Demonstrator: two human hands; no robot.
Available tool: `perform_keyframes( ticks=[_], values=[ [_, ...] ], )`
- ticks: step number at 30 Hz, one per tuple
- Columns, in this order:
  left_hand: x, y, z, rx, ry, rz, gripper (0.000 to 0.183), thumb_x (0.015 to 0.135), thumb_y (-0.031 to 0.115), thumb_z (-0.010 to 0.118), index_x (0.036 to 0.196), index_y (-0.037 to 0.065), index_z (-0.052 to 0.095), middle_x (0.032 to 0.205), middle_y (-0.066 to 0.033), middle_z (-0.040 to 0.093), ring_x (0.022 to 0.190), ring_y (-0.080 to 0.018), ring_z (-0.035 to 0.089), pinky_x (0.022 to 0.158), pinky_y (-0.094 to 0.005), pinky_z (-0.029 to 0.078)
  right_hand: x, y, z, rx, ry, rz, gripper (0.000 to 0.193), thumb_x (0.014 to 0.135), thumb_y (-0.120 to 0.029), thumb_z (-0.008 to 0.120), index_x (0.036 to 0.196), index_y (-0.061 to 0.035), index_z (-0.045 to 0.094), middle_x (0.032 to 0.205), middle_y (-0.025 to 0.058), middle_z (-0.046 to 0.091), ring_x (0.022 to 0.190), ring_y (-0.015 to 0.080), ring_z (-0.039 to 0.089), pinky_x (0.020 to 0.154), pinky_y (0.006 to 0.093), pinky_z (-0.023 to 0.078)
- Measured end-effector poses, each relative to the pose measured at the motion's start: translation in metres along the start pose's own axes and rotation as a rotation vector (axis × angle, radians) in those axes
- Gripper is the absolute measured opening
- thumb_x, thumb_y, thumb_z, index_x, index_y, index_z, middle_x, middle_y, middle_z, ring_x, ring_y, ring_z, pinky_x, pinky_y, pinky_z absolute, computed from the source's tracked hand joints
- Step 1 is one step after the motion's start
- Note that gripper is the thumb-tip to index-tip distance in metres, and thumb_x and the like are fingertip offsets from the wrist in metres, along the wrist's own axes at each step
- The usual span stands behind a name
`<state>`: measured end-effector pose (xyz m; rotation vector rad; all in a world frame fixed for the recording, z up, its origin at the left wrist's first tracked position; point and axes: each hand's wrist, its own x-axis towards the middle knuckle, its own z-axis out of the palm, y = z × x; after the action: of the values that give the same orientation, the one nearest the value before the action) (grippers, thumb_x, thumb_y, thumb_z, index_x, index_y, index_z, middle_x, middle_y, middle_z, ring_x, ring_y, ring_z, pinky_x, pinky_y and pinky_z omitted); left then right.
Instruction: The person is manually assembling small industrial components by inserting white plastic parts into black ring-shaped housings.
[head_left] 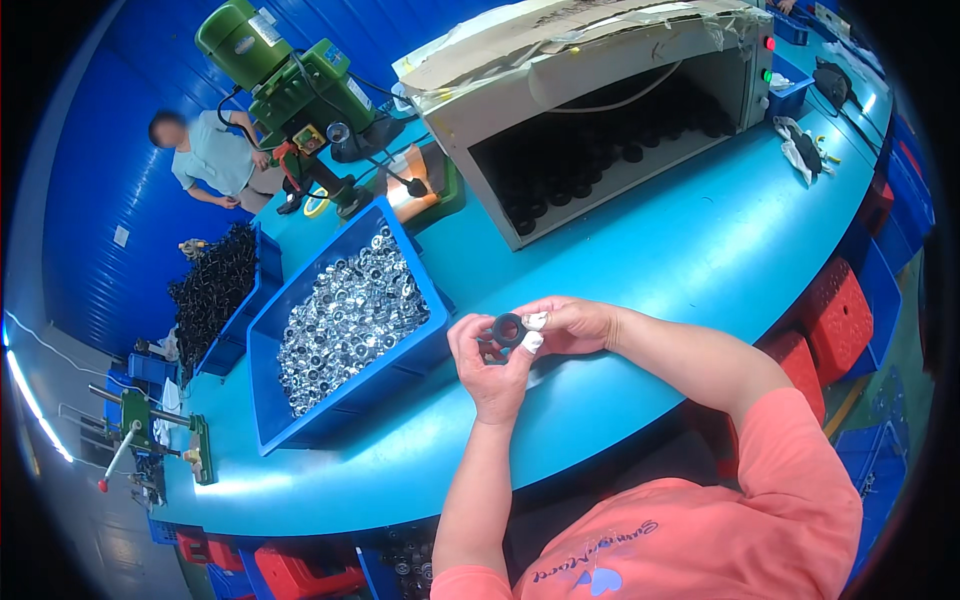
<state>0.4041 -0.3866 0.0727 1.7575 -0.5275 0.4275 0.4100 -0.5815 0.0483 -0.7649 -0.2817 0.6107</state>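
A: Left hand, head view: what state do we record?

B: We record a pinch. The white-covered thumb tip and the curled fingers bear on a dark ring. The right hand pinches the same ring from the opposite side, its thumb tip also covered in white.

A: Where do we locate the ring?

B: Between both hands, above the blue-green bench and near the blue bin. Its hole is in view.

A: What can we mark as done?

B: Only that the ring is held from both sides. We cannot tell whether anything is fitted in it, as fingers cover part of it. Dark round pieces lie inside the cabinet; we cannot tell whether they are finished.

A: What is left?

B: We judge work on this ring incomplete, since it is not yet set down. The bin holds a large heap of shiny metal parts, so we judge that plenty of stock remains.
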Motion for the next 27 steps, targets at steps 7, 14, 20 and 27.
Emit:
perform_keyframes(
  ticks=[7, 14, 20, 27],
  values=[
    [0.0007, 0.0000, 0.0010, 0.013, 0.005, 0.010, 0.056, 0.073, 0.016, 0.098, 0.116, 0.012, 0.061, 0.124, -0.0016, 0.056, 0.094, -0.0120, 0.059, 0.070, -0.0255, 0.050, 0.0021, 0.0054, -0.0079, -0.011, 0.000, -0.013, 0.039, 0.107, -0.032, 0.069, 0.137, -0.0063, 0.065, 0.128, 0.0051, 0.070, 0.117, 0.0164, 0.068, 0.108, 0.0401, 0.052],
    [0.0003, -0.0007, 0.0003, 0.015, -0.005, -0.001, 0.055, 0.074, 0.017, 0.097, 0.115, 0.011, 0.061, 0.124, -0.0017, 0.056, 0.095, -0.0118, 0.060, 0.069, -0.0255, 0.050, 0.0007, 0.0036, -0.0064, -0.020, -0.008, -0.006, 0.039, 0.106, -0.032, 0.071, 0.136, -0.0076, 0.065, 0.127, 0.0044, 0.070, 0.119, 0.0158, 0.066, 0.108, 0.0388, 0.052],
    [0.0006, -0.0016, 0.0007, 0.021, -0.019, -0.005, 0.054, 0.075, 0.017, 0.097, 0.115, 0.011, 0.063, 0.124, -0.0014, 0.056, 0.095, -0.0112, 0.059, 0.068, -0.0243, 0.050, 0.0026, 0.0055, -0.0084, -0.031, 0.015, -0.040, 0.039, 0.101, -0.032, 0.076, 0.130, -0.0085, 0.067, 0.122, 0.0025, 0.069, 0.114, 0.0141, 0.066, 0.104, 0.0367, 0.052],
    [-0.0037, -0.0031, 0.0061, -0.117, 0.014, -0.081, 0.051, 0.079, 0.013, 0.095, 0.120, 0.011, 0.065, 0.120, -0.0017, 0.059, 0.093, -0.0105, 0.056, 0.068, -0.0230, 0.049, 0.0031, 0.0047, -0.0103, -0.118, 0.110, -0.114, 0.029, 0.099, -0.027, 0.080, 0.119, -0.0086, 0.070, 0.107, -0.0013, 0.069, 0.096, 0.0092, 0.066, 0.085, 0.0296, 0.055]
  ],
)
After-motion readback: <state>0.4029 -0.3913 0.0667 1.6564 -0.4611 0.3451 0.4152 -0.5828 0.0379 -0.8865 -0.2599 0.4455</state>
